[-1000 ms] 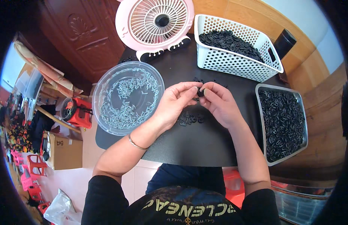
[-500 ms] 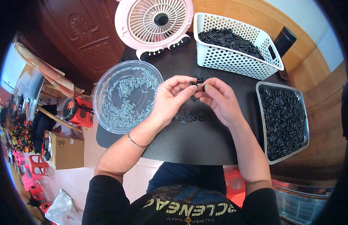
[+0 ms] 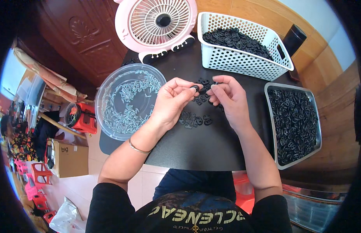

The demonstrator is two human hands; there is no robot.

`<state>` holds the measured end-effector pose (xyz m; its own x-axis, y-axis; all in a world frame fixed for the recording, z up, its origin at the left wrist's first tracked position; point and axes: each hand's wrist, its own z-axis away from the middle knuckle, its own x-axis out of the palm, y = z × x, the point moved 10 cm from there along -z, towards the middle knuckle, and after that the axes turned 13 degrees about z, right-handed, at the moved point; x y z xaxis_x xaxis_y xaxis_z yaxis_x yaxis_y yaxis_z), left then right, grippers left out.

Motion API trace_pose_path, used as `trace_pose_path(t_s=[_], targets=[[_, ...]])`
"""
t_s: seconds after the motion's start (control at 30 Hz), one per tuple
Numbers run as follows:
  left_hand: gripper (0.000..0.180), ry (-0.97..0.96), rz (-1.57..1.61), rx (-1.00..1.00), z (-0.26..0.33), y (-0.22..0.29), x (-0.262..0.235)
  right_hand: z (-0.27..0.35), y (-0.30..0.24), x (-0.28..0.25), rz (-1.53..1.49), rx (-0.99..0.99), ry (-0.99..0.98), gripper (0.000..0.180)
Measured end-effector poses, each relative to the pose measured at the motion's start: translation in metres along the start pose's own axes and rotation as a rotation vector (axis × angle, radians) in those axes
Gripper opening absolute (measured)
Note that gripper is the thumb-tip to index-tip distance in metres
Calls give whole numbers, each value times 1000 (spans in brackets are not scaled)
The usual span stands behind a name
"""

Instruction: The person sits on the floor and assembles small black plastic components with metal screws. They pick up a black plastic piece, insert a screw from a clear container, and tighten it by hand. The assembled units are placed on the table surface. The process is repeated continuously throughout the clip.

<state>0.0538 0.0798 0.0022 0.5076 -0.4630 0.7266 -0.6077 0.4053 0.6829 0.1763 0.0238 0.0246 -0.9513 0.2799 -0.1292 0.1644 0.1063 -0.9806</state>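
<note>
Between the thumb and forefinger of my left hand [image 3: 173, 101] is a small black plastic piece [image 3: 195, 87] with a rounded outline. My right hand [image 3: 231, 101] is just beside it, thumb and forefinger pinched together. A tiny glint shows at its fingertips, too small to name. The two hands are slightly apart over the dark table [image 3: 188, 149]. Beneath and between them lie several loose black plastic pieces [image 3: 197, 120] with holes in them. To the left of my left hand stands a round clear tub [image 3: 98, 106] holding many small silver screws or pins [image 3: 130, 93].
A white perforated basket [image 3: 242, 64] of black pieces stands at the back right. Nearer on the right is a metal tray [image 3: 270, 128] full of similar pieces. A pink fan [image 3: 163, 21] and a black cylinder [image 3: 294, 39] stand at the back. Red stools [image 3: 86, 121] are on the left.
My hands have drawn a little apart, the right fingertips moving off the black piece in my left hand. More of the loose pieces between them now shows. The whole view has shifted slightly.
</note>
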Motion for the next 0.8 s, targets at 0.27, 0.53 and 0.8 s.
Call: trace_pose_path(t_s=[0.27,0.53,0.8], targets=[[8,70,47,-50,3,-2,2,-3,9,0,-271,41,7,9],[8,49,76,-18,0,-2,-6,-3,11,2,-346,40,-29,10],[12,49,67,-58,1,-6,-4,-3,26,0,-304,154,3,12]])
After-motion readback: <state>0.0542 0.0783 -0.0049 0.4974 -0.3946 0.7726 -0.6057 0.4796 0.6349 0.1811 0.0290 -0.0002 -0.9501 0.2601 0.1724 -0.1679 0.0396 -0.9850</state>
